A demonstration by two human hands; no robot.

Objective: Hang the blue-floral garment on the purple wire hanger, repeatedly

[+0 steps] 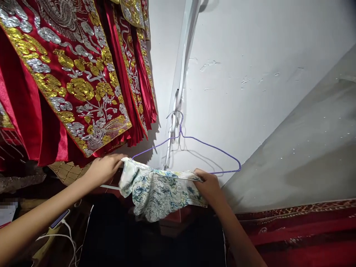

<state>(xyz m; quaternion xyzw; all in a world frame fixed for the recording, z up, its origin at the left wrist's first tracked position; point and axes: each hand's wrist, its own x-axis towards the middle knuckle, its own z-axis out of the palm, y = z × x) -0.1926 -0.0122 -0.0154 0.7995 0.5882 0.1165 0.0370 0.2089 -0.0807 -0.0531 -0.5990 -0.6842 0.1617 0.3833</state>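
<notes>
A purple wire hanger [194, 139] hangs by its hook from a white strip [182, 66] on the wall. Over its lower bar is draped a pale cloth with a blue-green wave print [155, 191]. My left hand [104, 168] pinches the cloth's left end, fingers closed. My right hand [208, 185] grips the cloth's right end, by the hanger's bottom bar.
Red garments with gold and silver embroidery [72, 78] hang at the upper left, close to the hanger. A grey-white wall [250, 74] fills the background. Red patterned fabric [300, 230] lies at the lower right. A phone with a white cable [59, 220] sits at the lower left.
</notes>
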